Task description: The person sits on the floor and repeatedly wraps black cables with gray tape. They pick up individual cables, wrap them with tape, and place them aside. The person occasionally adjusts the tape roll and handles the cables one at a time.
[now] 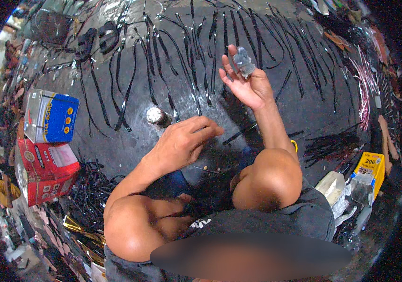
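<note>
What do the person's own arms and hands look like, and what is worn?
The left hand and right hand wear no gloves; no ring or watch shows. The forearms show no sleeves. A dark garment bears a pale print.

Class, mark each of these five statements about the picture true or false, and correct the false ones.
1. The right hand holds a small greyish piece. True.
2. The left hand rests on the red box. False: it is beside the short cylinder, well apart from the red box.
3. Many black strips lie spread on the dark surface. True.
4. The blue-and-white box stands at the picture's right side. False: it is at the left, next to the red box.
5. A yellow container shows at the picture's right. True.
</note>
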`<action>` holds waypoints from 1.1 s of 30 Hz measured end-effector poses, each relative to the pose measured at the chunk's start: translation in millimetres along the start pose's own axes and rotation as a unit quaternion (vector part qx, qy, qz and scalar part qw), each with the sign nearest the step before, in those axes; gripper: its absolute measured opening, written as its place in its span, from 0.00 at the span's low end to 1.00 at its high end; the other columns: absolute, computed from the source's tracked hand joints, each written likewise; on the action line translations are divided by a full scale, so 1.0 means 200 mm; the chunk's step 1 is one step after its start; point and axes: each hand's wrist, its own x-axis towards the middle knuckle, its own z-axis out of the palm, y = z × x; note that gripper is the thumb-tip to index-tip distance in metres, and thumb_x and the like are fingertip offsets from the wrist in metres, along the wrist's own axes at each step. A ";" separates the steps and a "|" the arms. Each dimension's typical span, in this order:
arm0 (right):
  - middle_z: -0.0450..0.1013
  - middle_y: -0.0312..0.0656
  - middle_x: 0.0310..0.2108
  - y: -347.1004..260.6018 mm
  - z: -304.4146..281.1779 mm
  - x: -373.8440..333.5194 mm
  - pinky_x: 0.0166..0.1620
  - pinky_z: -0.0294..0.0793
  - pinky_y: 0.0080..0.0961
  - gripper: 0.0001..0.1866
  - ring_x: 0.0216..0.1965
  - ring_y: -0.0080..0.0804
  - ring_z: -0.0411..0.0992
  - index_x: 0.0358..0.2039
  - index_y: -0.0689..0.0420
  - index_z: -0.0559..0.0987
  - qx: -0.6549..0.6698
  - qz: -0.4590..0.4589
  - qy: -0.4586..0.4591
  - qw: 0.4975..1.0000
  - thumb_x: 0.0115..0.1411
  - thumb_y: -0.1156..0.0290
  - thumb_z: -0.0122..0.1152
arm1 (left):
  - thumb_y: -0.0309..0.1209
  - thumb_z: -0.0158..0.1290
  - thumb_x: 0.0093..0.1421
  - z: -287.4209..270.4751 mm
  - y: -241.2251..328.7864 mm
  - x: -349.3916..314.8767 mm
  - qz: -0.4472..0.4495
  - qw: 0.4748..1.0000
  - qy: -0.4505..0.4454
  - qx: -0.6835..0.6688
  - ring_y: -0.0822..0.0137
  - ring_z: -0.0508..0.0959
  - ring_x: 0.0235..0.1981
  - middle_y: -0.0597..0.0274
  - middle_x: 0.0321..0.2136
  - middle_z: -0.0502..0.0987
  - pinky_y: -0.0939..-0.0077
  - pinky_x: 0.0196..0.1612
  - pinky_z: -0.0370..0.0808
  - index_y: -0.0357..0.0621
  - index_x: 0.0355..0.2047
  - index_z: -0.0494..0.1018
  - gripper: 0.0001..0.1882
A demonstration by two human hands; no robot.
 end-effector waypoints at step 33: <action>0.63 0.45 0.63 -0.05 -0.05 -0.09 0.65 0.56 0.48 0.19 0.64 0.41 0.59 0.49 0.57 0.77 0.029 0.053 -0.092 0.994 0.56 0.69 0.58 | 0.18 0.52 0.46 0.03 -0.07 0.00 -0.015 0.998 -0.055 -0.022 0.51 0.77 0.45 0.53 0.42 0.75 0.63 0.48 0.76 0.42 0.44 0.75 0.21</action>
